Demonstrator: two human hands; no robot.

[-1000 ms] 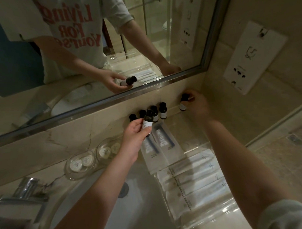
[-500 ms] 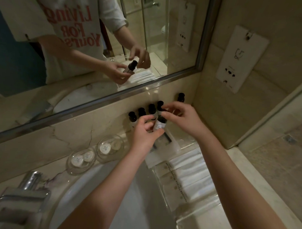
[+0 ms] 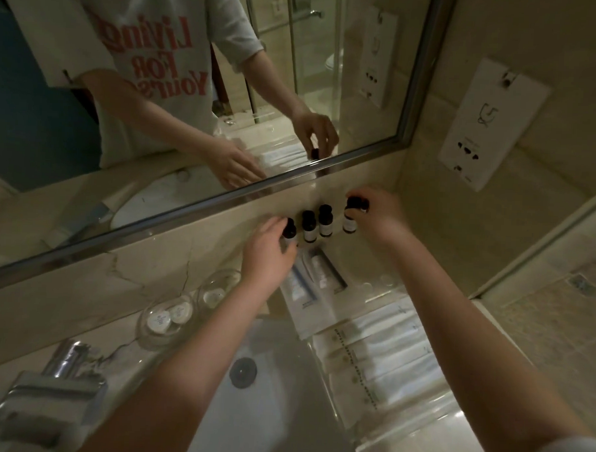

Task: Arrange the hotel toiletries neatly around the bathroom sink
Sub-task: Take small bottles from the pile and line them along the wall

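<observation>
Several small dark bottles with black caps and white labels stand in a row against the backsplash under the mirror. My right hand (image 3: 380, 213) pinches the cap of the rightmost bottle (image 3: 350, 221). My left hand (image 3: 268, 255) curls round the leftmost bottle (image 3: 289, 233). Two bottles (image 3: 309, 226) (image 3: 324, 220) stand free between them. Boxed tubes (image 3: 325, 272) lie flat just in front of the row, partly under my left hand. White sachets (image 3: 383, 350) fill a clear tray to the right of the white sink (image 3: 267, 400).
Two glass dishes (image 3: 166, 319) (image 3: 216, 290) with round soaps sit left of the bottles. A chrome tap (image 3: 48, 382) stands at lower left. The mirror (image 3: 192, 103) runs above the backsplash. A white card (image 3: 493, 121) hangs on the right wall.
Both hands held one bottle above the boxes half a second ago. Now my right hand has carried it to the row's right end, and my left hand has dropped onto the leftmost bottle.
</observation>
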